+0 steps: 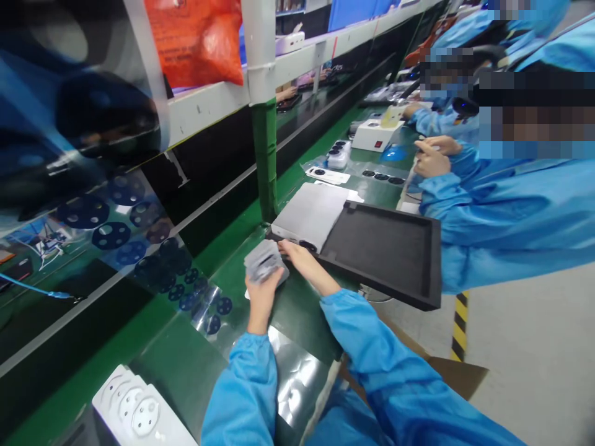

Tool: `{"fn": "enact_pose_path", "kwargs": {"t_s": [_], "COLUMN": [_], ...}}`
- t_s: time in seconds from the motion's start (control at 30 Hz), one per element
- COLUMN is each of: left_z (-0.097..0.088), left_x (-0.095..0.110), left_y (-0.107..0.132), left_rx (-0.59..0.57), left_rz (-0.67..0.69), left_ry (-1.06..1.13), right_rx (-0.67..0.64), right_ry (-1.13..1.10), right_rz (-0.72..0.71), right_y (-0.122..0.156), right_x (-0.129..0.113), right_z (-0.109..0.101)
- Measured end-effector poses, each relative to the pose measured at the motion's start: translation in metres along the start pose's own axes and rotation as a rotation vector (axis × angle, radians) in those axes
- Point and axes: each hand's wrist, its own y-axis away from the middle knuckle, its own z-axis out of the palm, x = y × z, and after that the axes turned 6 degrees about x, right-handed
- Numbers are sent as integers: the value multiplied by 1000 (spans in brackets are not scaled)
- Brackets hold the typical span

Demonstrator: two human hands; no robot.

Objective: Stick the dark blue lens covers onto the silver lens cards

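In the middle of the head view, my left hand [264, 292] is closed around a small stack of thin grey-white pieces [263, 260], held just above the green bench. A dark slot or gap shows in the stack's upper side. My right hand [302, 261] reaches in from the right, its fingertips pinched together at the stack's right edge. What lies between those fingertips is too small to make out. Right beside that hand is a black tray [430, 266] with a raised rim. A white slab-like stack [309, 214] covers the tray's left part.
Clear film with dark round pieces [224, 305] hangs at left. White plates with round faces [153, 412] lie at the lower left. A green-wrapped post [264, 161] rises behind the tray. Co-workers in blue sleeves [493, 210] sit at right, near a white box [377, 134].
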Motion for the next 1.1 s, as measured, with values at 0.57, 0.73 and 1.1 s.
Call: {"fn": "enact_pose_path", "kwargs": {"t_s": [0.57,0.73,1.1], "left_z": [-95,-67,-51], "left_x": [16,13,-2], "left_y": [-24,-18,-16], "left_rx": [-174,-284,-257], "left_rz": [-112,-97,-72], "left_ry": [-35,-42,-54], "right_rx": [-54,-23,119], "right_ry": [-109,-319,-572], "right_rz": [-242,-341,-354], "right_y": [-1,19,21], "right_x": [-25,-34,3], "right_z": [22,33,76]}}
